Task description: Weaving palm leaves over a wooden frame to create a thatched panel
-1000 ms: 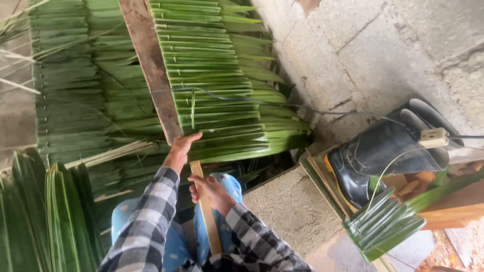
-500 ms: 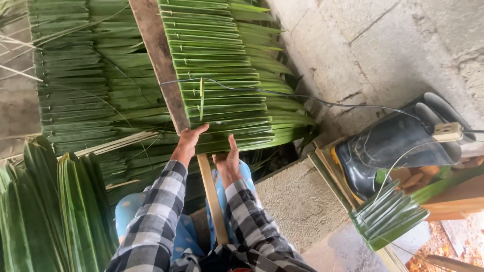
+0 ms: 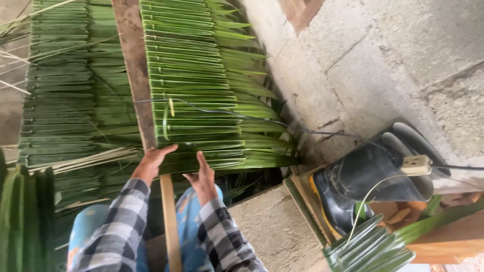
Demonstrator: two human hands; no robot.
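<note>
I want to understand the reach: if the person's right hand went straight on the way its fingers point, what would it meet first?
The right hand points up the picture, its fingers already at the lowest folded green palm leaves. It would likely slide further over these leaves, then reach the thin black cable lying across them; depth is unclear.

A single view is given, taken from a camera worn on the head and aimed steeply downward and forward. The panel of folded green palm leaves (image 3: 201,90) is seen close up across the upper left and centre. The checked sleeves enter from the bottom edge. The concrete wall (image 3: 383,55) fills the upper right.
</note>
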